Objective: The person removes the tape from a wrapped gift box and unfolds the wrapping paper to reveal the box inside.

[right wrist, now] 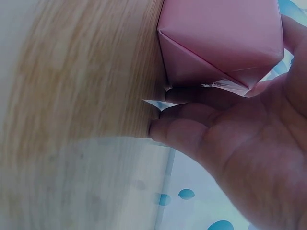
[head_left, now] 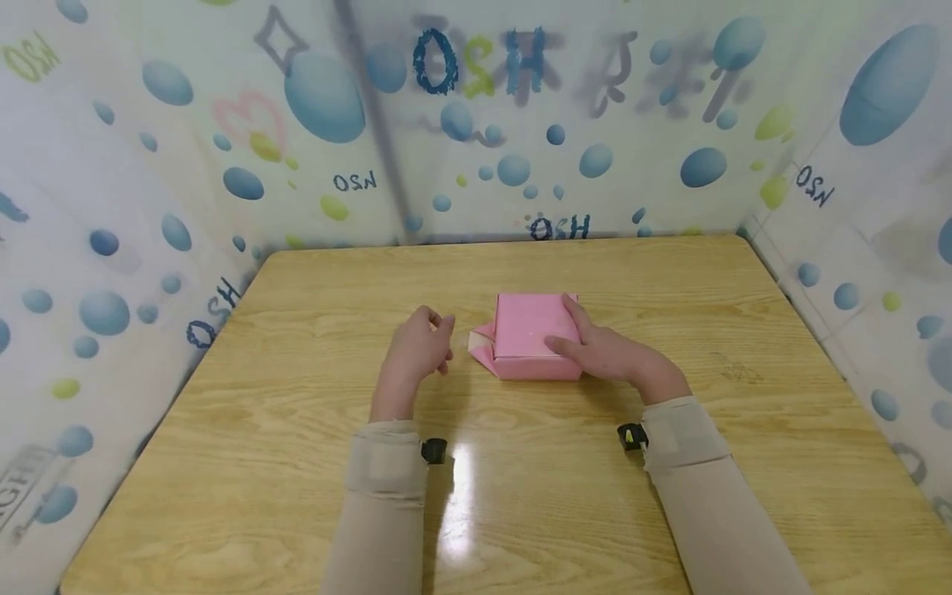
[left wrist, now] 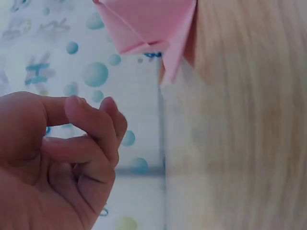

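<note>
A pink paper-wrapped box (head_left: 531, 326) lies on the wooden table, its left end showing loose, folded-in paper flaps (left wrist: 148, 24) that come to a point. My right hand (head_left: 606, 351) holds the opposite end, with the thumb and a finger over the top. In the right wrist view, more fingers lie along that end, where the paper (right wrist: 220, 43) is folded flat and a small shiny patch shows. Just left of the flaps, my left hand (head_left: 420, 343) is raised with curled fingers, thumb and fingertips close together, and nothing visible between them.
The wooden table (head_left: 297, 496) stretches around the box on every side. Behind it and at both sides hang pale curtains (head_left: 476, 165) with blue and green spots. Each wrist carries a small black device (head_left: 632, 436) strapped over a light sleeve.
</note>
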Demonstrator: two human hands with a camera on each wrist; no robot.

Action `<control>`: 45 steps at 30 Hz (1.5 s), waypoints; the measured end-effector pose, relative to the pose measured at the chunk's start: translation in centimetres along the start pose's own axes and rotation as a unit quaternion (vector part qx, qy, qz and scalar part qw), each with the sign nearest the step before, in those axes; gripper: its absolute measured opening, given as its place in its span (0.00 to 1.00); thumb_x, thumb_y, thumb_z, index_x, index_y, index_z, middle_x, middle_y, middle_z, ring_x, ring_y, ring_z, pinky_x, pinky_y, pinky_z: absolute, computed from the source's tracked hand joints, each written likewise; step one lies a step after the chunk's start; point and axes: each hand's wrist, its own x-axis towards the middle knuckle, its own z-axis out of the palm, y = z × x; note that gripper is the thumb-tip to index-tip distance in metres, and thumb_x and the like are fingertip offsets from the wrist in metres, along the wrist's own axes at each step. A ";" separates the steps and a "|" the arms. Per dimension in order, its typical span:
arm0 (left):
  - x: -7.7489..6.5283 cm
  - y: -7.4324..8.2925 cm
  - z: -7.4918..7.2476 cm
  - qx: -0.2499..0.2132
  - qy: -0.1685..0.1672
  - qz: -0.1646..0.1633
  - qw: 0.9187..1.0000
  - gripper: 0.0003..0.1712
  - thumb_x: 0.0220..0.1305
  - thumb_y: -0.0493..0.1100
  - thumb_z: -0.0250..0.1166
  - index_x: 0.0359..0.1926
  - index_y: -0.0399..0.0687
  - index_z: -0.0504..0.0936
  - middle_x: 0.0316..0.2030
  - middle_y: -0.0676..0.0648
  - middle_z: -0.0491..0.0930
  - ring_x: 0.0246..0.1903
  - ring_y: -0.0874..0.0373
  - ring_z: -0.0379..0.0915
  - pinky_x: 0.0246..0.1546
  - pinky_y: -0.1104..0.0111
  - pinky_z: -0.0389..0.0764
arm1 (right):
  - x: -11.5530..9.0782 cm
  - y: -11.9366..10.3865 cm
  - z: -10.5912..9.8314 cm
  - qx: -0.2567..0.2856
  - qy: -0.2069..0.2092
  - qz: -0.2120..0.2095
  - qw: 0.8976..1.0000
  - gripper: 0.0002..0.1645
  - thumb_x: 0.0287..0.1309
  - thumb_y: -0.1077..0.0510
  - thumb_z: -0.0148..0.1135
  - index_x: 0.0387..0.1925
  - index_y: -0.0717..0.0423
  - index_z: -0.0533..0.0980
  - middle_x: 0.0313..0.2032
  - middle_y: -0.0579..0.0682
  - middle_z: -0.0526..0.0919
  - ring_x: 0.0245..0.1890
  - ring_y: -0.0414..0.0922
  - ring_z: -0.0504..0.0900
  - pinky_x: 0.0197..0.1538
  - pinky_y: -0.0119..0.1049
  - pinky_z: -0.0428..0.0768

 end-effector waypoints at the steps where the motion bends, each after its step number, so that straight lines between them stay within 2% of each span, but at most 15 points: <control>1: -0.1 0.4 0.2 0.001 0.004 0.012 1.000 0.20 0.85 0.56 0.51 0.57 0.44 0.73 0.36 0.37 0.88 0.28 0.44 0.86 0.26 0.67 0.75 | 0.0 -0.1 0.0 -0.001 0.000 0.001 1.000 0.61 0.76 0.24 0.42 0.85 0.46 0.21 0.84 0.69 0.45 0.82 0.69 0.56 0.82 0.68 0.54; 5: -0.1 1.9 1.4 0.009 0.013 0.069 0.998 0.16 0.82 0.53 0.58 0.53 0.46 0.76 0.40 0.40 0.86 0.30 0.49 0.84 0.26 0.67 0.78 | 0.0 -0.2 0.0 -0.003 0.000 0.010 1.000 0.61 0.76 0.23 0.42 0.85 0.45 0.22 0.84 0.69 0.45 0.82 0.69 0.56 0.82 0.68 0.54; 8: 0.0 2.7 2.6 0.021 0.016 0.106 0.994 0.13 0.80 0.50 0.62 0.52 0.46 0.78 0.45 0.43 0.85 0.38 0.52 0.83 0.33 0.65 0.82 | 0.1 -0.2 0.0 -0.003 0.000 0.013 1.000 0.61 0.76 0.23 0.43 0.85 0.45 0.22 0.84 0.69 0.47 0.82 0.69 0.56 0.82 0.68 0.55; 10: 0.1 2.9 3.5 0.039 0.022 0.139 0.989 0.13 0.79 0.48 0.63 0.53 0.45 0.80 0.54 0.41 0.84 0.49 0.49 0.82 0.45 0.60 0.85 | 0.2 -0.2 0.0 -0.003 0.000 0.012 1.000 0.61 0.76 0.24 0.43 0.85 0.45 0.22 0.84 0.69 0.48 0.82 0.68 0.57 0.82 0.68 0.55; 12: 0.1 3.0 4.2 0.052 0.020 0.170 0.984 0.14 0.78 0.48 0.63 0.56 0.46 0.80 0.65 0.40 0.79 0.62 0.44 0.78 0.59 0.53 0.84 | 0.2 -0.2 0.1 -0.003 -0.001 0.009 1.000 0.61 0.76 0.24 0.43 0.85 0.45 0.22 0.84 0.69 0.49 0.82 0.68 0.57 0.82 0.68 0.55; 14: 0.2 3.1 4.9 0.068 0.013 0.203 0.977 0.17 0.79 0.48 0.63 0.61 0.46 0.80 0.74 0.37 0.70 0.73 0.40 0.69 0.71 0.46 0.76 | 0.1 -0.2 0.1 -0.004 -0.001 0.006 1.000 0.61 0.76 0.24 0.43 0.85 0.45 0.22 0.84 0.69 0.50 0.82 0.68 0.58 0.82 0.68 0.55; 17: 0.2 3.3 5.6 0.089 -0.008 0.229 0.969 0.22 0.79 0.50 0.63 0.68 0.50 0.79 0.81 0.37 0.61 0.81 0.37 0.57 0.78 0.43 0.67 | 0.0 -0.2 0.0 -0.005 0.001 0.001 1.000 0.61 0.76 0.24 0.44 0.85 0.46 0.22 0.84 0.68 0.50 0.82 0.68 0.58 0.82 0.68 0.54; 21: 0.1 3.7 6.2 0.113 -0.039 0.230 0.966 0.26 0.79 0.52 0.64 0.72 0.53 0.79 0.83 0.36 0.56 0.83 0.38 0.52 0.81 0.44 0.61 | 0.0 -0.1 0.1 -0.008 0.002 -0.006 1.000 0.61 0.77 0.24 0.43 0.85 0.46 0.22 0.85 0.67 0.46 0.82 0.69 0.57 0.82 0.68 0.54; 26: -0.2 4.1 6.4 0.110 -0.052 0.215 0.969 0.23 0.79 0.52 0.64 0.68 0.52 0.83 0.84 0.36 0.55 0.83 0.39 0.53 0.81 0.46 0.61 | 0.3 0.1 0.2 -0.014 0.003 -0.009 1.000 0.60 0.77 0.24 0.42 0.85 0.46 0.22 0.85 0.67 0.45 0.82 0.69 0.57 0.81 0.69 0.55; 32: -0.2 4.7 6.7 0.115 -0.023 0.220 0.968 0.14 0.78 0.47 0.65 0.56 0.48 0.89 0.78 0.36 0.68 0.81 0.41 0.60 0.80 0.47 0.64 | 0.3 0.0 0.2 -0.011 0.005 -0.007 1.000 0.60 0.77 0.25 0.43 0.85 0.47 0.22 0.85 0.67 0.43 0.81 0.69 0.58 0.81 0.69 0.55; 35: -0.1 5.0 7.0 0.120 -0.003 0.211 0.970 0.11 0.78 0.45 0.65 0.52 0.47 0.89 0.74 0.38 0.74 0.79 0.42 0.63 0.77 0.47 0.69 | 0.2 -0.1 0.1 -0.008 0.005 -0.006 1.000 0.60 0.78 0.26 0.44 0.85 0.47 0.22 0.85 0.66 0.42 0.82 0.68 0.58 0.82 0.68 0.55; 39: 0.1 5.3 7.4 0.124 0.012 0.194 0.973 0.09 0.77 0.43 0.65 0.48 0.46 0.89 0.75 0.38 0.73 0.79 0.42 0.65 0.75 0.48 0.72 | 0.1 -0.2 0.1 -0.006 0.005 -0.002 1.000 0.60 0.78 0.26 0.44 0.85 0.47 0.22 0.85 0.65 0.41 0.82 0.68 0.56 0.82 0.68 0.54; 45: 0.2 5.4 7.8 0.143 0.021 0.192 0.971 0.08 0.78 0.43 0.64 0.48 0.47 0.87 0.76 0.39 0.71 0.78 0.39 0.66 0.76 0.47 0.72 | 0.3 -0.1 0.3 -0.011 0.009 -0.004 1.000 0.60 0.78 0.25 0.42 0.85 0.48 0.21 0.85 0.66 0.41 0.83 0.68 0.54 0.82 0.67 0.53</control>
